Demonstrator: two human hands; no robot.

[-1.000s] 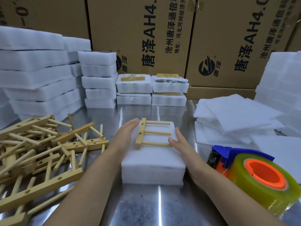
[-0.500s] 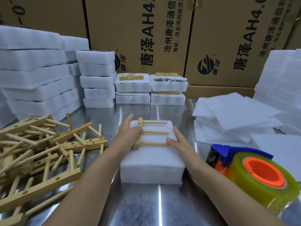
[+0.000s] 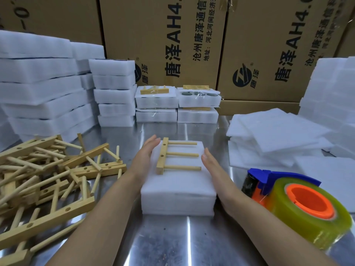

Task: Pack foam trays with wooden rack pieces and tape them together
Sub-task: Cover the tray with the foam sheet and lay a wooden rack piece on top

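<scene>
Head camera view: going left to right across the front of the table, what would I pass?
Pile of wooden rack pieces → left hand → foam block carrying one rack piece → right hand → tape dispenser.

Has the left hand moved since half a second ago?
Yes. The left hand has come off the wooden rack piece, now open beside the foam block's left edge.

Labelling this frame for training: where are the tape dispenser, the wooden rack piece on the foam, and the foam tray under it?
tape dispenser (image 3: 311,206): head view, orange core.
wooden rack piece (image 3: 162,155): head view, drilled bar.
foam tray (image 3: 178,189): head view, bare top.
</scene>
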